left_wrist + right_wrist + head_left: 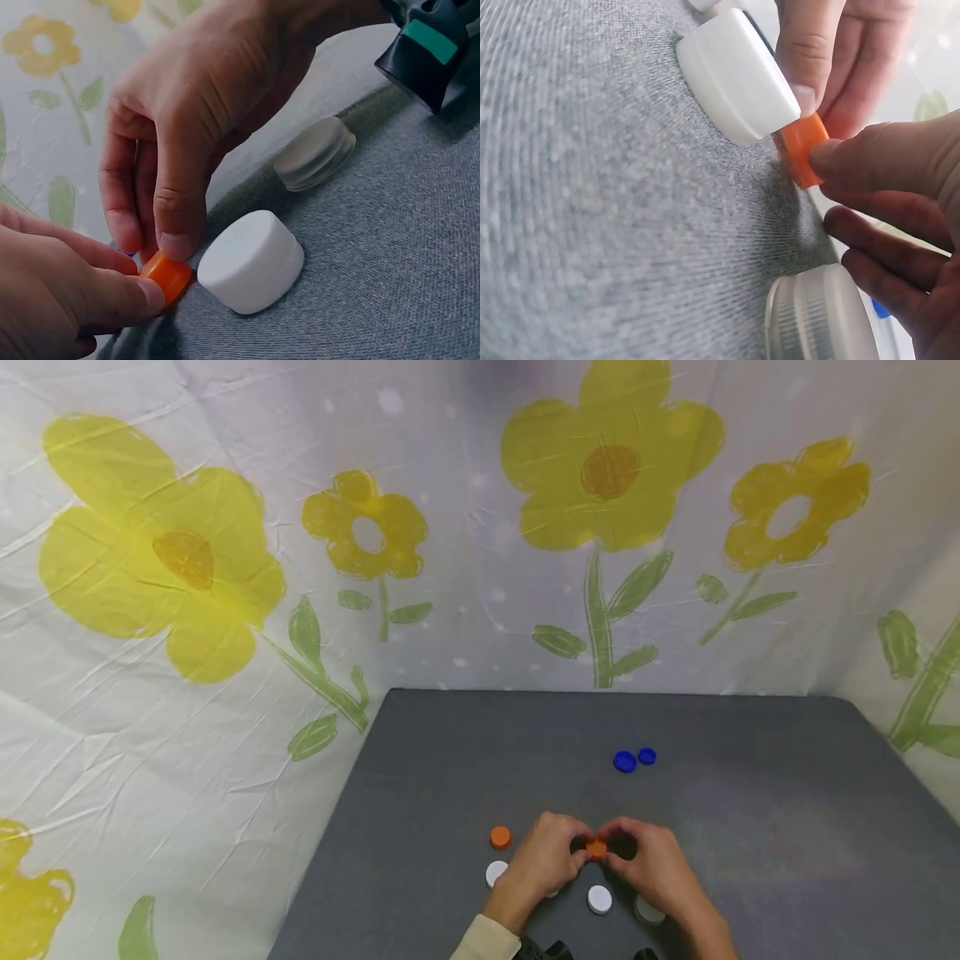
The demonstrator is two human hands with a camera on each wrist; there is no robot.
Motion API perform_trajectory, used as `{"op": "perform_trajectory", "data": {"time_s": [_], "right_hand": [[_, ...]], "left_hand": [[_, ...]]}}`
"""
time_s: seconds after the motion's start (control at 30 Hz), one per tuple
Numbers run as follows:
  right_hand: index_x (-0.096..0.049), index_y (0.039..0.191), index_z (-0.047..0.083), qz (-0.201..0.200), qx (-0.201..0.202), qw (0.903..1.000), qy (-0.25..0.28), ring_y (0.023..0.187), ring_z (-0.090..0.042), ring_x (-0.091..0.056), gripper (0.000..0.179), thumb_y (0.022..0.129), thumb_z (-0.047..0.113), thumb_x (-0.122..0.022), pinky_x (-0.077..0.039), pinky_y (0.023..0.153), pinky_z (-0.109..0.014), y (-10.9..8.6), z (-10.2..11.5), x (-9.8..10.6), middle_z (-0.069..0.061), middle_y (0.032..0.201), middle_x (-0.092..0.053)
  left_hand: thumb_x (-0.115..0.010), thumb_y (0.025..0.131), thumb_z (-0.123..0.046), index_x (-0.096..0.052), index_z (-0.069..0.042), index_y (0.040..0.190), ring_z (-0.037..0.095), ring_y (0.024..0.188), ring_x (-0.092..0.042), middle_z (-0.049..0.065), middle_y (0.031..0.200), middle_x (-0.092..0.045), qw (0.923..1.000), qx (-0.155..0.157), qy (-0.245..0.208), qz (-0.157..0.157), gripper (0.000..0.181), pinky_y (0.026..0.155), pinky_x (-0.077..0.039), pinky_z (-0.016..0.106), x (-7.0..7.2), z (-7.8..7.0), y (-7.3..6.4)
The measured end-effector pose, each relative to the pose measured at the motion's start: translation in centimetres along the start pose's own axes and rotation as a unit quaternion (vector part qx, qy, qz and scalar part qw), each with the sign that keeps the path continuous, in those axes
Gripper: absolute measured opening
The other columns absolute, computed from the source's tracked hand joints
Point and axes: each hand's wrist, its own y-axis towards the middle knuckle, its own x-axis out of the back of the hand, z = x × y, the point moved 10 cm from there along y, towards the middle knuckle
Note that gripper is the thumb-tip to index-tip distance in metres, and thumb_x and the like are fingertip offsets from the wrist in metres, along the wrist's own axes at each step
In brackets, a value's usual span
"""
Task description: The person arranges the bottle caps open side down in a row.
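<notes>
Between my two hands is an orange bottle cap [596, 849], low over the grey cloth. My left hand [546, 857] pinches its left side with thumb and fingers. From the other side my right hand [654, 866] pinches it too, the thumb on its side in the right wrist view. Just in front of the held cap lies a white cap [599, 900], large in the left wrist view. A translucent cap [648, 910] rests beside my right wrist. Another white cap [496, 873] lies left of my left hand, and one more is mostly hidden beneath that hand.
A second orange cap [500, 837] lies left of my hands. Two blue caps [625, 762] sit close together farther back. The grey-covered table [420, 760] ends at a flower-printed curtain [465, 568] behind it and at the sides.
</notes>
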Motion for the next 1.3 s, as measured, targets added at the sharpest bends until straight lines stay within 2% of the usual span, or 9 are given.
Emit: {"op": "perform_trajectory", "data": {"time_s": [0.17, 0.27, 0.47, 0.6, 0.8, 0.9, 1.0, 1.13, 1.3], "right_hand": [[-0.08, 0.101, 0.024, 0.005, -0.003, 1.0, -0.003, 0.097, -0.017, -0.077, 0.029, 0.08, 0.011, -0.097, -0.061, 0.086, -0.037, 0.0, 0.1, -0.2, 0.011, 0.099, -0.081], [-0.08, 0.102, 0.023, 0.009, 0.0, 1.0, -0.004, 0.098, -0.018, -0.077, 0.029, 0.081, 0.012, -0.096, -0.061, 0.087, -0.038, 0.0, 0.2, -0.1, 0.011, 0.1, -0.081], [-0.081, 0.108, 0.018, -0.03, 0.042, 0.9986, -0.007, 0.101, -0.022, -0.079, 0.03, 0.083, 0.01, -0.095, -0.063, 0.089, -0.047, 0.6, 0.9, 2.3, 0.008, 0.104, -0.082], [-0.082, 0.111, 0.016, -0.056, 0.066, 0.9959, -0.023, 0.103, -0.026, -0.08, 0.03, 0.085, 0.01, -0.095, -0.063, 0.091, -0.054, 1.8, 1.2, 4.6, 0.004, 0.106, -0.083], [-0.081, 0.116, 0.011, -0.05, 0.073, 0.9958, -0.026, 0.11, -0.036, -0.078, 0.028, 0.09, 0.011, -0.091, -0.061, 0.094, -0.063, 3.7, 0.8, 7.2, -0.007, 0.113, -0.083], [-0.081, 0.117, 0.009, -0.057, 0.09, 0.9941, -0.018, 0.11, -0.038, -0.078, 0.028, 0.091, 0.01, -0.09, -0.061, 0.094, -0.064, 4.6, 1.0, 8.3, -0.008, 0.113, -0.083], [-0.082, 0.117, 0.012, -0.064, 0.113, 0.9914, -0.014, 0.108, -0.034, -0.078, 0.026, 0.092, 0.011, -0.089, -0.062, 0.094, -0.061, 5.9, 1.1, 9.0, -0.004, 0.112, -0.083], [-0.082, 0.118, 0.012, -0.054, 0.134, 0.9895, 0.003, 0.108, -0.033, -0.078, 0.025, 0.094, 0.013, -0.088, -0.061, 0.096, -0.061, 7.8, 1.0, 9.3, -0.004, 0.113, -0.084], [-0.08, 0.124, 0.008, -0.035, 0.112, 0.9922, 0.042, 0.115, -0.034, -0.076, 0.025, 0.1, 0.015, -0.082, -0.057, 0.104, -0.062, 10.0, -0.6, 9.8, -0.01, 0.12, -0.082]], "left_hand": [[-0.092, 0.088, -0.013, -0.088, -0.019, 0.106, 0.004, 0.099, -0.076, -0.01, 0.104, -0.084, 1.0, -0.001, 0.001, -0.004, 0.019, 0.091, -0.06, 0.021, 0.0, -0.1, -0.1], [-0.091, 0.087, -0.011, -0.087, -0.017, 0.108, 0.004, 0.098, -0.076, -0.008, 0.104, -0.084, 0.9998, -0.006, -0.019, -0.011, 0.022, 0.089, -0.06, 0.02, 0.4, 0.1, -0.1], [-0.089, 0.088, -0.009, -0.084, -0.01, 0.12, 0.01, 0.107, -0.078, 0.0, 0.114, -0.084, 0.9977, -0.006, -0.051, -0.045, 0.032, 0.095, -0.062, 0.025, 3.0, 1.2, 0.8], [-0.089, 0.092, -0.017, -0.081, -0.01, 0.128, 0.015, 0.118, -0.077, 0.002, 0.124, -0.083, 0.9972, 0.007, -0.052, -0.053, 0.038, 0.103, -0.061, 0.031, 4.9, 1.6, 2.4], [-0.087, 0.096, -0.027, -0.078, -0.014, 0.135, 0.019, 0.125, -0.075, 0.002, 0.132, -0.08, 0.9981, 0.011, -0.038, -0.046, 0.042, 0.108, -0.059, 0.034, 6.5, 1.2, 5.0], [-0.085, 0.098, -0.03, -0.077, -0.016, 0.138, 0.017, 0.128, -0.073, 0.0, 0.135, -0.079, 0.9987, 0.008, -0.039, -0.033, 0.043, 0.109, -0.058, 0.033, 6.7, 0.8, 6.3], [-0.085, 0.098, -0.031, -0.076, -0.017, 0.139, 0.017, 0.129, -0.072, -0.001, 0.136, -0.078, 0.9988, 0.007, -0.04, -0.025, 0.044, 0.11, -0.058, 0.034, 6.7, 0.5, 7.5], [-0.084, 0.099, -0.033, -0.077, -0.018, 0.139, 0.02, 0.129, -0.072, 0.0, 0.137, -0.078, 0.9989, 0.013, -0.039, -0.023, 0.044, 0.111, -0.058, 0.035, 6.7, 0.5, 9.1], [-0.083, 0.1, -0.034, -0.077, -0.021, 0.14, 0.02, 0.131, -0.071, -0.001, 0.138, -0.078, 0.9974, 0.026, -0.061, -0.028, 0.043, 0.111, -0.057, 0.035, 6.1, 1.1, 10.9]]}}
